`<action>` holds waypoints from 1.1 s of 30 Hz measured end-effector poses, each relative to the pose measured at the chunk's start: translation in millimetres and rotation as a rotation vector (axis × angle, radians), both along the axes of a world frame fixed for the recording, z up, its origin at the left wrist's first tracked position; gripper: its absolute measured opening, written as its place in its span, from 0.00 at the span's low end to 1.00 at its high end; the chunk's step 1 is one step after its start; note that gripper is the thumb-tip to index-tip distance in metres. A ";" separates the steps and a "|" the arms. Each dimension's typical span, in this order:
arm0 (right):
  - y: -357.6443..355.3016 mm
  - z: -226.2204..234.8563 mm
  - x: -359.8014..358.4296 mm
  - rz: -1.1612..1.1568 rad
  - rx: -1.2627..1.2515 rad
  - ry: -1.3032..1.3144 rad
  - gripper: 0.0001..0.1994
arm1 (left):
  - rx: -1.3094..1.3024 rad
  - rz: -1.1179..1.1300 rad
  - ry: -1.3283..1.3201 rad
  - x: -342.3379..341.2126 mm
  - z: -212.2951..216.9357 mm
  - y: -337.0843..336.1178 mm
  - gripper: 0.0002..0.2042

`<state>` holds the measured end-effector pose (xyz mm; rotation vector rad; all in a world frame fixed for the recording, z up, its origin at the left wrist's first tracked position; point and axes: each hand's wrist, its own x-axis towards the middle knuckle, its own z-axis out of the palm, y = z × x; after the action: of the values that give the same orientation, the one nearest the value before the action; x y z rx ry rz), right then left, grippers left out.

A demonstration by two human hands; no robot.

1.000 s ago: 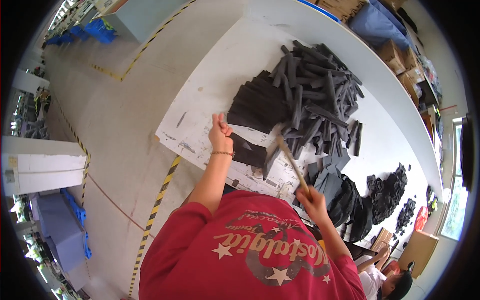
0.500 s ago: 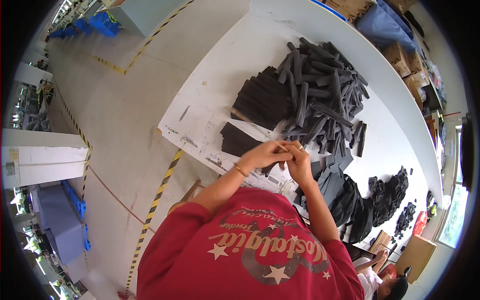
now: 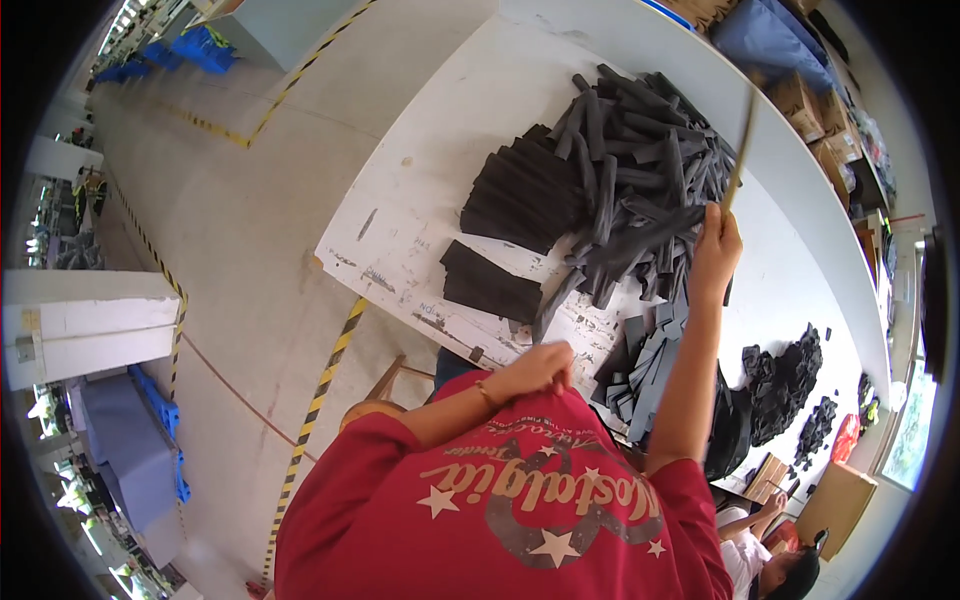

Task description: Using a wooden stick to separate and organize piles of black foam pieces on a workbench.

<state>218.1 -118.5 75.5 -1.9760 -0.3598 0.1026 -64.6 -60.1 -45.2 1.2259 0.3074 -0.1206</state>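
Observation:
My right hand is raised over the right side of the pile and grips a thin light-brown stick, which points up and away. A dark fabric strip reaches leftward from beside this hand; whether the fingers hold it too, I cannot tell. Close to my body, my left hand is closed with curled fingers, and anything inside is hidden. Just beyond it, a narrow black strip lies at the table edge. Left of that is a flat stack of black pieces.
Rolled black fabric pieces form a heap on the white table, beside a fanned row of black pieces. Grey flat pieces and small black scraps lie rightward. A co-worker sits lower right. A wooden stool stands at left.
My hands were together over the table edge with the stick between them. Now the right has swung away over the pile with the stick, and the left has drawn back toward my body.

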 end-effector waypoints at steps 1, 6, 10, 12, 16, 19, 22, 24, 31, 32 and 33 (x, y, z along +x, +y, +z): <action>-5.4 -2.4 4.4 -0.014 -0.003 0.000 0.13 | 0.069 0.039 0.015 -4.4 -10.0 13.1 0.14; -35.5 -37.3 -23.3 0.094 -0.392 -0.327 0.13 | 1.169 0.286 -0.178 8.0 -62.6 79.3 0.08; -82.2 -58.5 -71.5 0.403 -0.383 -0.191 0.10 | 1.206 0.128 -0.159 16.2 -86.6 98.9 0.05; -104.5 -58.8 -88.2 0.540 -0.535 -0.105 0.10 | 1.081 0.187 -0.163 19.0 -81.5 104.9 0.04; -132.8 -68.5 -103.7 0.625 -0.578 -0.023 0.10 | 0.960 0.192 -0.102 21.7 -61.6 119.6 0.04; -134.8 -69.8 -109.0 0.656 -0.581 0.038 0.10 | 0.914 0.196 -0.077 22.1 -50.5 123.3 0.04; -132.4 -76.5 -110.4 0.696 -0.569 0.000 0.10 | 0.911 0.201 -0.108 22.8 -45.9 126.0 0.04; -125.3 -78.3 -111.2 0.746 -0.612 0.017 0.11 | 0.918 0.215 -0.143 22.2 -44.4 124.8 0.04; -52.5 -128.4 -138.5 0.698 -0.310 0.225 0.14 | 0.987 0.203 -0.428 39.0 0.3 68.7 0.06; -44.2 -131.7 -142.7 0.705 -0.192 0.276 0.15 | 1.031 0.288 -0.466 35.8 9.4 62.9 0.08; -44.3 -130.6 -144.0 0.713 -0.235 0.369 0.17 | 1.054 0.605 -0.402 27.3 17.2 63.0 0.12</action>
<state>74.1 -162.8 -55.1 -1.9150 -0.8184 0.9853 -37.3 2.9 -28.0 2.0806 0.3872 0.9082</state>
